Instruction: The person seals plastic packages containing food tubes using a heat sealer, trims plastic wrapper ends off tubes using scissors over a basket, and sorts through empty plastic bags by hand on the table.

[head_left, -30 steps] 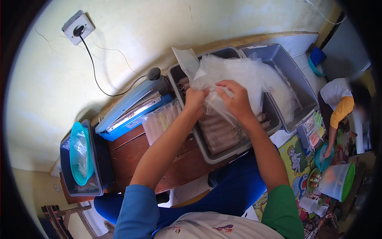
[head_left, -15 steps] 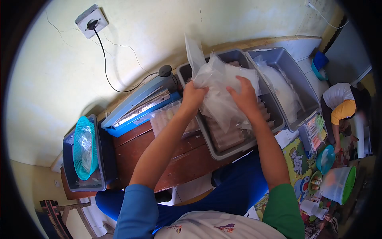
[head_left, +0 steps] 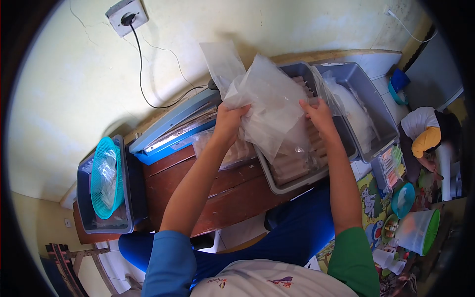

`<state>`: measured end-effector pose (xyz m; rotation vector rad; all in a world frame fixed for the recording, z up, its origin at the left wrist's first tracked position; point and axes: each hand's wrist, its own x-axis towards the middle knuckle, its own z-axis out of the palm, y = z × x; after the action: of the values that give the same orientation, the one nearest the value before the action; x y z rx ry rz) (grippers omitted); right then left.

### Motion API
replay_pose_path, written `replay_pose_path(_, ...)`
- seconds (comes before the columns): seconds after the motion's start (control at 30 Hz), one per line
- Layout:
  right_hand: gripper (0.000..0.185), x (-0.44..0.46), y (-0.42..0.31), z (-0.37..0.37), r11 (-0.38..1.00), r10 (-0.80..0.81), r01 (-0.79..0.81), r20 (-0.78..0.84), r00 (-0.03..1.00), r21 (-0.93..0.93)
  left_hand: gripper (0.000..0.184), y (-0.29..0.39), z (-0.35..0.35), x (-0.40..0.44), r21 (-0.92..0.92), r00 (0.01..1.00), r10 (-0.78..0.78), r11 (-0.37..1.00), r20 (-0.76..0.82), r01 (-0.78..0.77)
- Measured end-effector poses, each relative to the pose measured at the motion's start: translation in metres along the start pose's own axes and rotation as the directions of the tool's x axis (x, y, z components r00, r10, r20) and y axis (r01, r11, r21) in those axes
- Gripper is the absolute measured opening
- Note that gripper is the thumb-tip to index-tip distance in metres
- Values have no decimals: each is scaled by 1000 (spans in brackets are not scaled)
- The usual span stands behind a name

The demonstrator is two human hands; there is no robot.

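Observation:
Translucent plastic bags (head_left: 272, 109) hang bunched and fanned out over a grey tub (head_left: 279, 189). My left hand (head_left: 230, 121) is closed on the left edge of this bunch. On the other side, my right hand (head_left: 319, 116) pinches a clear plastic bag (head_left: 326, 94) whose film stands up past the fingers. Rows of pale brownish tube-shaped packs (head_left: 292, 168) lie in the tub below, partly covered by the bags. A clear pack of similar tubes (head_left: 232, 153) rests on the bench near my left forearm.
A blue bag sealer (head_left: 173, 136) stands against the wall, its cord running to a socket (head_left: 127, 19). A second grey tub (head_left: 354, 72) holds white plastic. At left, a turquoise basket (head_left: 106, 210) sits in a dark bin (head_left: 131, 198). Another person (head_left: 425, 133) works at right.
The bags have moved left and spread wider. My right hand has gone from open fingers over the bags to a pinch on a clear bag. The view has shifted slightly.

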<state>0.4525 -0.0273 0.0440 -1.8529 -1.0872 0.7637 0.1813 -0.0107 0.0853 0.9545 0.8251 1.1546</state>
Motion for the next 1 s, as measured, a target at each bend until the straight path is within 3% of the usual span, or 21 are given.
replay_pose_path(0.03,101,-2,-1,0,1000,-4,4,3,1000,-3,43,1,-2,-1,-3,1000,3,1000,-4,-3)
replay_pose_path(0.1,97,-22,-23,-2,980,71,-94,135,988,174,30,5,-5,-3,-50,998,53,997,-27,-54)
replay_pose_path(0.23,89,-34,-21,7,969,98,-127,140,985,211,30,15,-14,-9,-98,998,62,993,-7,-62)
replay_pose_path(0.3,81,-36,-15,11,905,99,-195,258,961,379,33,24,-15,-16,-130,995,94,987,-21,-95)
replay_pose_path(0.33,81,-37,-12,11,906,94,-191,260,961,379,33,28,-17,-18,-131,995,99,986,-23,-101)
replay_pose_path(0.4,60,-48,-22,9,812,10,-266,442,897,520,32,36,-23,-24,-201,991,130,972,14,-124)
replay_pose_path(0.53,44,-81,-48,24,667,-81,-332,507,858,667,31,53,-40,-40,-200,994,112,974,2,-110)
replay_pose_path(0.6,43,-103,-66,31,634,-218,-248,477,851,732,29,63,-50,-57,-237,991,128,962,-49,-136)
replay_pose_path(0.8,51,-153,-84,78,718,-264,-133,444,856,683,34,65,-123,-128,-85,968,21,995,-251,-44)
replay_pose_path(0.9,51,-172,-73,111,702,-337,-134,492,803,699,39,52,-151,-174,-85,949,0,996,-315,-28)
replay_pose_path(1.0,50,-193,-64,135,767,-276,-192,584,763,613,43,25,-185,-208,-91,920,0,995,-391,-39)
